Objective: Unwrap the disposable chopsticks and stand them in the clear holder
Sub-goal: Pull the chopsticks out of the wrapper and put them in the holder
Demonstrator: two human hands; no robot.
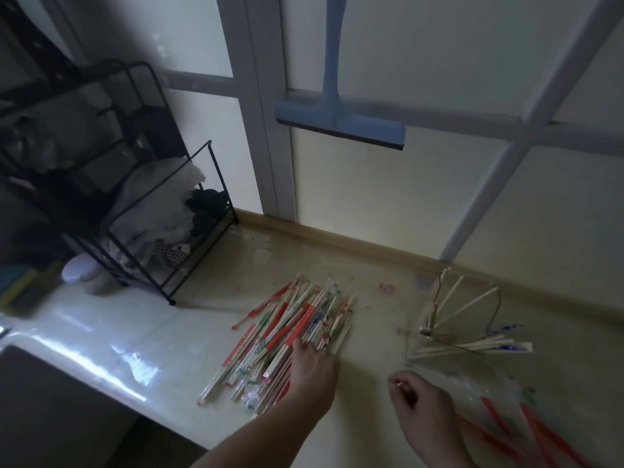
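Red-and-green wrapped chopsticks lie heaped on the desk; the left hand rests its extended fingers on the pile, its grip closed on nothing. The right hand hovers nearby with fingers curled; whether they pinch anything I cannot tell. Beyond it, the clear holder contains bare chopsticks.

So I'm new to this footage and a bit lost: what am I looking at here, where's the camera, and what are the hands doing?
There is one picture, taken by a camera worn on a person's head, looking down at a pale counter. No machine is involved, only two bare hands. The left hand reaches into a pile of wrapped chopsticks, fingers touching it. The right hand is curled, and whether it pinches something small is too blurred to tell. To the right stands the clear holder with a few bare chopsticks leaning inside. Empty wrappers lie near the right hand. A black wire rack stands behind on the left.
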